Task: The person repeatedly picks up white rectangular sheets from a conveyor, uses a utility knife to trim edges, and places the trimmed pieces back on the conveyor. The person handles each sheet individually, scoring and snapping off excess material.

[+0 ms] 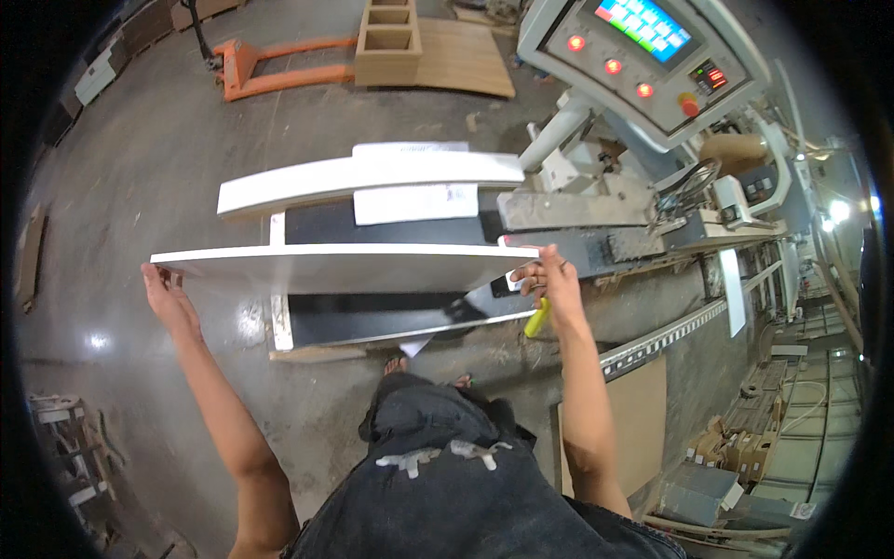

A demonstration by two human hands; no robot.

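Note:
A long white panel [345, 252] is held up on edge between my two hands, its white edge facing up. My left hand [171, 296] is closed around its left end. My right hand [549, 279] grips the right end, thumb up and fingers curled at the corner. Just below those fingers shows a yellow-green tool handle [537, 319]; whether the hand also holds it I cannot tell. The panel hangs over a dark-topped bench [372, 321], hiding part of it. Behind it lies a long white board [307, 179], with a white sheet [415, 205] against its near side.
At right stands a machine [577, 211] with a control panel [643, 65], its screen and red buttons lit. A roller rail [666, 337] runs along the right. An orange pallet jack [279, 70] and a wooden box [387, 47] are farther off. A brown board [624, 419] leans near my right arm.

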